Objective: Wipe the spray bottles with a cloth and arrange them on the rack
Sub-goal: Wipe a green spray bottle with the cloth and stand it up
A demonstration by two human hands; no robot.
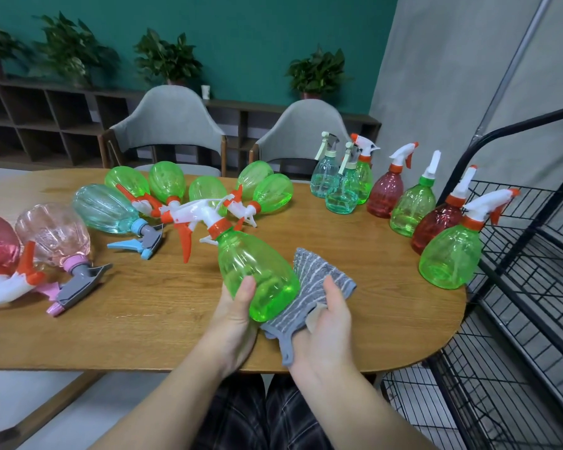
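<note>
Nearest, over the counter's [176, 336] near edge: left hand [233, 315], fingers curled round the base of a green spray bottle [257, 271], held tilted with its orange-and-white trigger head pointing away and to the left. Right hand [330, 315], thumb and fingers pinching a grey striped cloth [309, 277]; the cloth lies against the bottle's right side. Step in hand, by judgement: wiping this bottle.

Near right corner: one green bottle [449, 254] upright at the counter's edge, just beside the black wire rack [533, 254]. Rack shelves in view carry no bottle, so arranging appears not yet begun.

Right edge, running back: a row of upright bottles [413, 211], red and green, then pale teal ones [340, 190] at the far right corner. Probably the wiped lot, waiting for the rack; this cannot be confirmed.

Left edge and middle: bottles lying on their sides. Two pink ones [51, 233] near the left edge, a teal one [104, 209] behind them, a cluster of green ones [166, 181] toward the far edge. Likely still to be wiped, which puts the task around halfway on wiping.

Obstructions: the upright row stands between the hands and the rack, so reaching across could topple bottles.

Beyond the far edge: two grey chairs [169, 121], a low shelf unit [46, 125], potted plants [166, 58] against a green wall.
</note>
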